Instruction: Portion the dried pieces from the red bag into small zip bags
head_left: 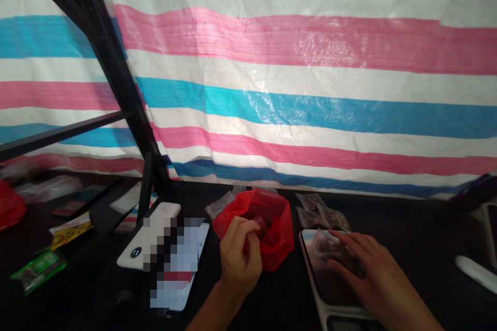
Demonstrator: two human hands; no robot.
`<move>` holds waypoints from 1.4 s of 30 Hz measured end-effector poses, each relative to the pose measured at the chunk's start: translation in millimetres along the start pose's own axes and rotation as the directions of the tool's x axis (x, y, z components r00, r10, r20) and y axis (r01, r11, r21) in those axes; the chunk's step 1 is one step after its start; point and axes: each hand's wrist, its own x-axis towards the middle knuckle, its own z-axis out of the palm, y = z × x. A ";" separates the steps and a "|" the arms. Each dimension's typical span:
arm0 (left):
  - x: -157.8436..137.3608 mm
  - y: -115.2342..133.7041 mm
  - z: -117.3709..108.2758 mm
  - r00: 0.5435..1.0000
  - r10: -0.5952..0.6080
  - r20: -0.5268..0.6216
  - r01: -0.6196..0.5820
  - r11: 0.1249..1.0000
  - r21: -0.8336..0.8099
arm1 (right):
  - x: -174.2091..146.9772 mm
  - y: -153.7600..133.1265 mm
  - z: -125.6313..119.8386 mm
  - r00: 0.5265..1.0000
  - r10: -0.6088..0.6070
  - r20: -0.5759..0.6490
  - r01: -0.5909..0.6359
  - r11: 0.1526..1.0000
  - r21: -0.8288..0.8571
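Observation:
My left hand (pixel 241 251) is at the near rim of a red plastic bag (pixel 281 235), its fingers curled and pinched. Between the fingertips is a small dark red piece (pixel 259 225) whose kind I cannot make out. My right hand (pixel 375 264) hovers over a flat scale (pixel 328 289) with a glossy top, fingers and thumb apart. Under those fingers lies a small clear packet (pixel 330 248), partly hidden by the hand. Just behind the scale are several small clear packets (pixel 332 216) with brown contents.
Left of the red bag lie a white power bank-like device (pixel 171 212) and a lit phone (pixel 182 289). Farther left are a green packet (pixel 41 266) and a yellow packet (pixel 72 230). A black metal frame (pixel 116 72) stands before the striped sheet (pixel 310 83). A white object (pixel 476 274) lies right.

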 end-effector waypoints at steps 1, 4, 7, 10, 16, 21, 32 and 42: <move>2.3 -1.7 -1.6 0.999 -0.017 -0.041 0.017 1.000 0.007 | 0.8 1.0 1.0 1.000 0.008 0.010 -0.008 1.000 0.026; 7.7 -7.5 -6.2 0.985 -0.070 -0.159 0.077 0.996 0.037 | 7.4 -4.4 0.7 0.999 0.033 0.014 -0.035 0.988 0.149; 10.9 -12.3 -9.0 0.960 -0.134 -0.244 0.149 0.988 0.043 | 23.8 -27.6 -3.3 0.999 -0.015 0.036 0.005 0.962 0.274; 13.1 -14.7 -10.1 0.945 -0.168 -0.282 0.186 0.982 0.039 | 48.3 -63.3 -3.6 0.987 -0.123 0.104 0.084 0.943 0.323; 14.6 -14.4 -10.3 0.945 -0.177 -0.275 0.195 0.980 0.041 | 93.1 -111.1 20.3 0.934 -0.249 0.256 0.215 0.965 0.153; 14.2 -13.2 -11.2 0.955 -0.167 -0.245 0.181 0.983 0.036 | 103.2 -111.3 36.6 0.924 -0.226 0.308 0.252 0.966 -0.047; 14.6 -13.7 -10.3 0.963 -0.088 -0.253 0.107 0.993 0.059 | 103.0 -107.2 41.7 0.919 -0.207 0.336 0.210 0.977 0.029; 13.2 -16.5 -10.4 0.961 -0.099 -0.258 0.121 0.990 0.068 | 103.4 -103.8 47.8 0.931 -0.231 0.282 0.218 0.973 0.077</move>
